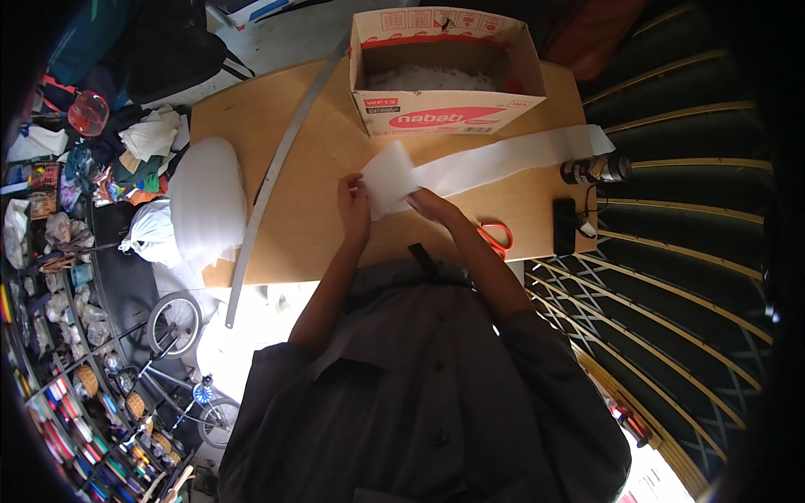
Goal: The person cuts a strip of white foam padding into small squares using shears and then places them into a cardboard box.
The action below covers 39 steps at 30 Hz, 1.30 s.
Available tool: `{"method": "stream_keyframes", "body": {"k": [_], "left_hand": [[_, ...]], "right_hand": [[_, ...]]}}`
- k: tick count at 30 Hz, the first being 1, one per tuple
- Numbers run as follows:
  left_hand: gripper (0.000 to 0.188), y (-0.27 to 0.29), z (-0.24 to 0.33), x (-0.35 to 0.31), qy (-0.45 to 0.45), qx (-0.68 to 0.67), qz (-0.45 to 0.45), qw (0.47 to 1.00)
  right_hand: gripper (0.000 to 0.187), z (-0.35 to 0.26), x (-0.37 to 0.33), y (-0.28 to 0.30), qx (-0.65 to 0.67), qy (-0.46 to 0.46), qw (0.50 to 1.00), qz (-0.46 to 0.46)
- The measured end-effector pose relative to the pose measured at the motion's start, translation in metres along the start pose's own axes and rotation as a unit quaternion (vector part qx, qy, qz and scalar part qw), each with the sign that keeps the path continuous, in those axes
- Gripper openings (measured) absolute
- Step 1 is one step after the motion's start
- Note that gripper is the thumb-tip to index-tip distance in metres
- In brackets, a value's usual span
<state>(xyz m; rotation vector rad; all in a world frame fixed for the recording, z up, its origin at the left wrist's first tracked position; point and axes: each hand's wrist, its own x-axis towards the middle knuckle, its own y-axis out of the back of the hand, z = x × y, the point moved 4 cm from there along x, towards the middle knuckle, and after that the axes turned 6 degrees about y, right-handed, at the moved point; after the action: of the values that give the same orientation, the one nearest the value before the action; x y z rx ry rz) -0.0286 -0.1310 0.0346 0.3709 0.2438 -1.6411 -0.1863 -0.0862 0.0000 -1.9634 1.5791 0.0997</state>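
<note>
A small piece of white, thin foam-like sheet (390, 176) is held up over the wooden table between my two hands. My left hand (355, 204) is closed with bent fingers at the sheet's left edge. My right hand (430, 206) pinches its lower right corner. Behind the right hand, a long strip of the same white material (520, 157) lies across the table to the right; whether it joins the held piece cannot be seen. Red-handled scissors (496, 240) lie beside my right forearm, their blades mostly hidden.
At the table's back stands an open cardboard box (453, 111) with white shredded-looking filling. A long metal ruler (283, 159) crosses the left side, beside a thick white roll (207, 197). A dark jar (594, 169) touches the strip's far right end, near a black phone (564, 225).
</note>
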Motion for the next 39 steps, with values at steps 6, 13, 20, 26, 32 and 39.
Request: {"method": "stream_keyframes", "body": {"k": [6,13,20,26,32,39], "left_hand": [[0.035,-0.004,-0.021,-0.009,-0.056,0.042,0.005,0.998],[0.038,-0.003,-0.033,-0.011,0.031,0.089,0.096,0.991],[0.035,-0.014,-0.035,-0.019,-0.164,0.145,0.018,0.976],[0.042,-0.026,-0.034,-0.020,-0.150,0.177,-0.007,0.973],[0.051,-0.036,-0.050,-0.006,-0.083,0.248,0.013,0.965],[0.064,-0.052,-0.030,-0.012,0.000,0.348,0.048,0.936]], "right_hand": [[0.051,-0.006,-0.005,-0.011,0.029,-0.023,0.996,0.085],[0.042,0.014,0.007,0.010,0.013,-0.021,1.000,0.007],[0.044,0.004,-0.009,0.015,-0.253,-0.006,0.964,0.085],[0.050,-0.013,-0.029,0.014,-0.416,0.038,0.900,0.127],[0.055,0.008,-0.017,0.032,-0.219,0.042,0.968,0.117],[0.046,0.026,-0.038,0.076,-0.050,0.133,0.972,0.185]]}}
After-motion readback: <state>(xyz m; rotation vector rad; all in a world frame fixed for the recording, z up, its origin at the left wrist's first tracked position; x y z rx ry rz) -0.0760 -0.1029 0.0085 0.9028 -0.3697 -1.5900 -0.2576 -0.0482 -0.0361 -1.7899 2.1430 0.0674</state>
